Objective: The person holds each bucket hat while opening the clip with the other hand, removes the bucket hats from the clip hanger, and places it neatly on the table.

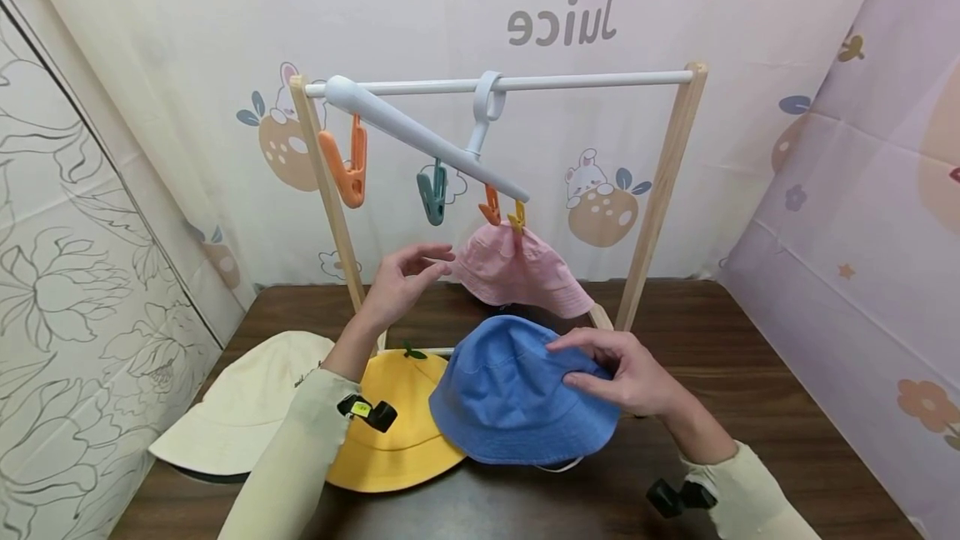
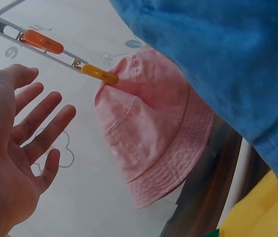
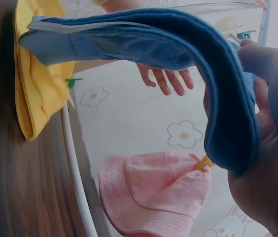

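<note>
Left hand (image 1: 401, 277) up in the air, palm open, fingers (image 2: 40, 111) straight and spread, holding nothing. Left arm reaching forward in a pale sleeve. Right hand (image 1: 618, 369) lower down, fingers (image 1: 577, 344) and thumb curled tight in a pinch. Right arm bent in from the right side.

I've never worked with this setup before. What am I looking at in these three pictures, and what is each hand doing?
No machine here: a person with two bare hands. The wide picture comes from a head camera; the other two from wrist cameras. The right hand grips a blue bucket hat by its brim. The left hand is open, holding nothing, raised near a pink bucket hat that a yellow clip holds to a white clip hanger on a wooden rack. A yellow hat and a cream hat lie on the dark table.
</note>
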Demonstrator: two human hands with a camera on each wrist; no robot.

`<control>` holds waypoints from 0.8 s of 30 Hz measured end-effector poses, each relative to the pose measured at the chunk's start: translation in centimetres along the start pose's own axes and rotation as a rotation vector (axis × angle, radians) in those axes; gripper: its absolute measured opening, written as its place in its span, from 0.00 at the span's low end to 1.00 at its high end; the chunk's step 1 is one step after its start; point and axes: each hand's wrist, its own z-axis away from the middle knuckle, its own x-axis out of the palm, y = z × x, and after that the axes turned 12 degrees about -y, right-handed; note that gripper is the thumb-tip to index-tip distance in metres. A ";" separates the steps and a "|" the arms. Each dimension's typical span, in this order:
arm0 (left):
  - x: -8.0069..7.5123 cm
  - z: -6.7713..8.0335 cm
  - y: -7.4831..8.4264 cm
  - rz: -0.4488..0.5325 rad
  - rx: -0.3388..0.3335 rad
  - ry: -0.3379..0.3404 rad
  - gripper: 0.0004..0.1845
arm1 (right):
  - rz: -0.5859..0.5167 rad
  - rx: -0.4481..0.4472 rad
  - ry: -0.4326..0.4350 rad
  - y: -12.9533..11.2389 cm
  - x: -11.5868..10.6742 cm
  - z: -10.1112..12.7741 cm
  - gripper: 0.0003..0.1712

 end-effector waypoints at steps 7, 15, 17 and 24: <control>0.1 0.0 0.0 -0.002 0.004 0.002 0.21 | 0.059 0.107 -0.004 0.4 -0.3 0.3 0.29; 0.4 -0.1 0.0 0.005 0.011 0.014 0.21 | 0.096 0.166 -0.038 0.8 -0.6 0.5 0.28; 0.4 -0.2 0.0 0.004 0.008 0.020 0.21 | 0.105 0.168 -0.040 1.0 -0.6 0.6 0.28; 0.6 -0.4 0.2 -0.014 0.017 0.032 0.21 | 0.129 0.183 -0.057 1.7 -0.9 0.9 0.27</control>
